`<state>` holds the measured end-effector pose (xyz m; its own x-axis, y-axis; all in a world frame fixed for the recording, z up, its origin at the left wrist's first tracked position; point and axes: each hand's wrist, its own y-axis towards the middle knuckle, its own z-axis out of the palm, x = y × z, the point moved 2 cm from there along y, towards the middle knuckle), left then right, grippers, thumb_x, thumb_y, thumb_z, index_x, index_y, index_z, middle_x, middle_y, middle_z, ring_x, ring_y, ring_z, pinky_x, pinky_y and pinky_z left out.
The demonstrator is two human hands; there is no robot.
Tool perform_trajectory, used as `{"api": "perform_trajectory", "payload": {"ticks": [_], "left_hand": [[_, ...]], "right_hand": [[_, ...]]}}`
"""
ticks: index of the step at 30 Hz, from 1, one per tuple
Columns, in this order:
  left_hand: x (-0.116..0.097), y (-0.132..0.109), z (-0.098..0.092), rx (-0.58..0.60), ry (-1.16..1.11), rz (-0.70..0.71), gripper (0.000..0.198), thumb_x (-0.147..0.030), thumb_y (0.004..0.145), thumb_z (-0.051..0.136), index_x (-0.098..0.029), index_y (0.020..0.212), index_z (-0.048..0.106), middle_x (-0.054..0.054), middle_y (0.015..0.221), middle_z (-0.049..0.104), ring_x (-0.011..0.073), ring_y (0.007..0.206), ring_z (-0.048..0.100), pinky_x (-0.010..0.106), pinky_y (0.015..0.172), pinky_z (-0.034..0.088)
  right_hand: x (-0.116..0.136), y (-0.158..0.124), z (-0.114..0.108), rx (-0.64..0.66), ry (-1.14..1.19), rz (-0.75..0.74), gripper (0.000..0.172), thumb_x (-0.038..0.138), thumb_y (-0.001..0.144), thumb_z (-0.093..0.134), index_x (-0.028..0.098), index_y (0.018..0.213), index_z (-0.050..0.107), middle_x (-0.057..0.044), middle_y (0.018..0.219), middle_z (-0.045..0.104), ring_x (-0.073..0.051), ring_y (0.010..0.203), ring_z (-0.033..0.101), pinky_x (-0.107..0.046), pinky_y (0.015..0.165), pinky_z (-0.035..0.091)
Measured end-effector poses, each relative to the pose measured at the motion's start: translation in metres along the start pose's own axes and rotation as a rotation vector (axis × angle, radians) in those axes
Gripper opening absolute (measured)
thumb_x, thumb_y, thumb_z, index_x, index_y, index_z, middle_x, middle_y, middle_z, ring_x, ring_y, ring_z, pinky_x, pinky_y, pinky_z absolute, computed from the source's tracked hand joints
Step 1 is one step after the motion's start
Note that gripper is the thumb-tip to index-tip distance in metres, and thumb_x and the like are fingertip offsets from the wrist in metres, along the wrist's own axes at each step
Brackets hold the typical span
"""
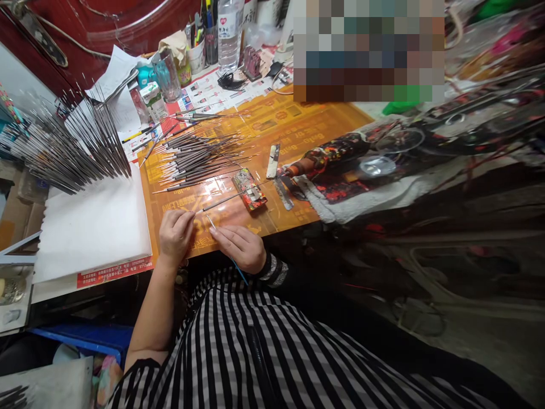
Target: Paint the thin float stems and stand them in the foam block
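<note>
At the near edge of the orange-covered table, my left hand (175,232) pinches the end of a slender dark grey rod (221,201) that looks like a fishing float. Its thin stem points right, passing over a paint-stained block (244,180). My right hand (243,248) is closed around a thin paintbrush (239,271) with a blue handle. The brush tip points up and left, just below the rod; whether they touch I cannot tell. Beyond my hands lies a pile of similar grey rods (191,159).
Many upright rods (91,145) stand in a white foam block (93,227) at left. Behind are a water bottle (227,37), a glass (167,76) and a pen cup (196,57). At right, a paint-smeared tool (327,156) lies near a white cloth (378,201).
</note>
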<state>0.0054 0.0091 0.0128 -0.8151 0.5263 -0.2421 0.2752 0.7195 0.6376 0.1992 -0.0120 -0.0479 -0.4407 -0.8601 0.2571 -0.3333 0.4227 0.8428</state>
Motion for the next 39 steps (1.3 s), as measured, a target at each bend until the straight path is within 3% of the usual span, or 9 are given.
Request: {"api": "perform_trajectory", "payload": {"ticks": [22, 33, 36, 39], "left_hand": [[0.001, -0.001, 0.000, 0.027, 0.004, -0.021, 0.018, -0.026, 0.100, 0.054, -0.019, 0.103, 0.070, 0.007, 0.092, 0.069, 0.0166, 0.086, 0.062, 0.032, 0.081, 0.051], [-0.002, -0.002, 0.007, 0.016, 0.095, 0.034, 0.018, -0.024, 0.100, 0.052, -0.019, 0.102, 0.069, 0.007, 0.090, 0.069, 0.0181, 0.084, 0.061, 0.034, 0.079, 0.050], [-0.008, -0.001, 0.001, 0.022, 0.145, 0.033, 0.018, -0.023, 0.101, 0.050, -0.019, 0.101, 0.068, 0.008, 0.092, 0.069, 0.0183, 0.085, 0.062, 0.034, 0.079, 0.051], [-0.004, 0.003, -0.018, 0.034, 0.179, 0.012, 0.018, -0.023, 0.101, 0.049, -0.019, 0.103, 0.066, 0.009, 0.095, 0.068, 0.0184, 0.088, 0.063, 0.034, 0.081, 0.052]], "right_hand": [[-0.001, -0.003, 0.002, 0.027, 0.013, 0.035, 0.050, 0.011, 0.097, 0.058, 0.018, 0.146, 0.053, -0.013, 0.119, 0.074, -0.024, 0.113, 0.070, -0.038, 0.094, 0.062], [-0.003, -0.005, -0.005, -0.026, 0.030, -0.101, 0.051, 0.011, 0.096, 0.057, 0.011, 0.147, 0.049, -0.014, 0.108, 0.077, -0.025, 0.101, 0.073, -0.039, 0.084, 0.064], [-0.003, -0.009, -0.007, -0.011, 0.049, -0.138, 0.054, 0.010, 0.095, 0.059, 0.008, 0.148, 0.048, -0.015, 0.105, 0.077, -0.026, 0.098, 0.074, -0.040, 0.084, 0.065], [-0.004, -0.012, -0.007, 0.000, 0.071, -0.138, 0.053, 0.010, 0.095, 0.059, 0.014, 0.147, 0.051, -0.013, 0.107, 0.077, -0.025, 0.098, 0.074, -0.039, 0.083, 0.065]]}}
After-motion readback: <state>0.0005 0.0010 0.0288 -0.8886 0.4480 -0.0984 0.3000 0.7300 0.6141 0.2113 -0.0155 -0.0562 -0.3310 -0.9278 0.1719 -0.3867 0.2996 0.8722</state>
